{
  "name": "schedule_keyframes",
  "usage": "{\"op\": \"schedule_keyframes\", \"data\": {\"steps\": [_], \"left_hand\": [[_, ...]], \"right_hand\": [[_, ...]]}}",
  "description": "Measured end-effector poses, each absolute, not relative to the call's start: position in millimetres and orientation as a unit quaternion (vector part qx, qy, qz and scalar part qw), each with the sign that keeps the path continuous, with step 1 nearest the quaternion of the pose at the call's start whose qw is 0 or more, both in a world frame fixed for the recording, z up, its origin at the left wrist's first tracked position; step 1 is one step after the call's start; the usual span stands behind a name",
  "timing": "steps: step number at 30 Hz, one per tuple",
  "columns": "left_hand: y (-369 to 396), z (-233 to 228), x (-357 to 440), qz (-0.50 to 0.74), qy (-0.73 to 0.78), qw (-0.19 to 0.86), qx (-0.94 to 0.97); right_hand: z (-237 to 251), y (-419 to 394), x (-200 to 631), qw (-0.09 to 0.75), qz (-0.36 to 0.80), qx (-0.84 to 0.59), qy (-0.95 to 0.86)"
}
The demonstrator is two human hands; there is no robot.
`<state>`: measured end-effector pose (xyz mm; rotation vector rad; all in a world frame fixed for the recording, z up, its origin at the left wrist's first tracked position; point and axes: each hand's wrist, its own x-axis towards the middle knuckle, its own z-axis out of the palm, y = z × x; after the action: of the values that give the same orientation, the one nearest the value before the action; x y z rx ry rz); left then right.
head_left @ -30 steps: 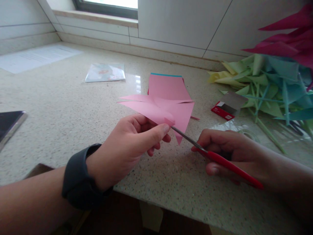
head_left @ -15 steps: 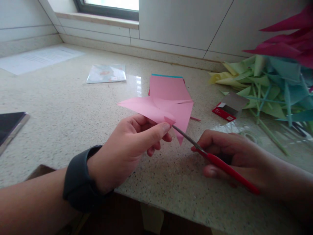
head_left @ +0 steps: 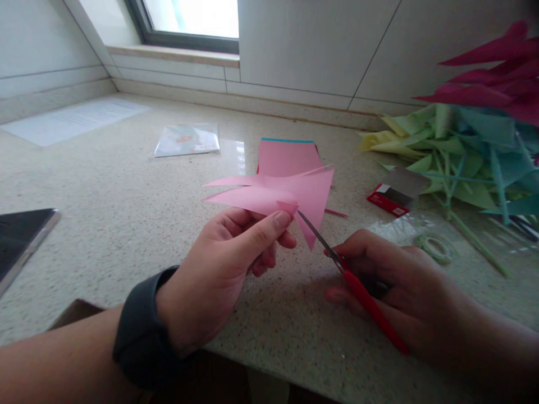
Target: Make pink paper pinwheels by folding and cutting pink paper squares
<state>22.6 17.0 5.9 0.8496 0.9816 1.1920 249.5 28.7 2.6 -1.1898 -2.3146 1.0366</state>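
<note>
left hand [head_left: 240, 247]: my thumb and fingers pinched on pink paper [head_left: 314, 191], over the counter [head_left: 105, 191]. right hand [head_left: 396, 280]: my fingers gripping red-handled scissors [head_left: 373, 308], blade tip by the paper.

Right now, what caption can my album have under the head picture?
The left hand pinches pink paper while the right hand holds scissors close by.

Scissors [head_left: 373, 308], red-handled: swung to steeper slant, handle end lower and farther left. Right hand [head_left: 398, 283]: turned with them. Tape roll [head_left: 447, 253]: more exposed. Pink paper [head_left: 312, 191]: left-hand points, together half a second ago, now parted.
</note>
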Motion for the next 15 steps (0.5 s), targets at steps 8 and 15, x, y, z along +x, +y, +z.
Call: {"op": "schedule_keyframes", "data": {"steps": [8, 15], "left_hand": [[16.3, 5.6, 23.6, 0.53, 0.422, 0.635, 0.371], [16.1, 4.0, 23.4, 0.531, 0.417, 0.639, 0.368]], "right_hand": [[5.1, 27.8, 242.7, 0.166, 0.327, -0.424, -0.828], [7.0, 29.0, 239.3, 0.175, 0.328, -0.424, -0.826]]}}
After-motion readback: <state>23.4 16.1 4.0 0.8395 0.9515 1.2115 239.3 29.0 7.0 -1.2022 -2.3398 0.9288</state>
